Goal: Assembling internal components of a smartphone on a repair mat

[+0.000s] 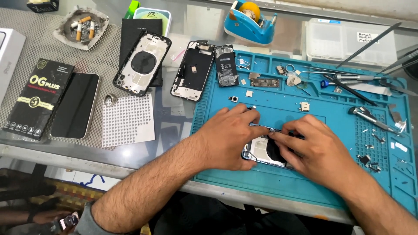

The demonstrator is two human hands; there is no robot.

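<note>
An opened phone housing (261,150) with a blue frame lies on the blue repair mat (305,187), near its front edge. My left hand (228,137) rests on the housing's left side and grips its edge, fingers curled toward the top. My right hand (315,148) covers the right side, fingertips pressing on the dark round part inside the housing. Most of the housing is hidden under both hands.
Behind on the mat lie a battery (226,65), small boards (263,82), screws, screwdrivers (370,118) and tweezers (368,43). Left of the mat are two phone frames (141,63) (192,70), a dark phone (76,105), a black packet (37,98), an ashtray (82,28) and a tape dispenser (250,19).
</note>
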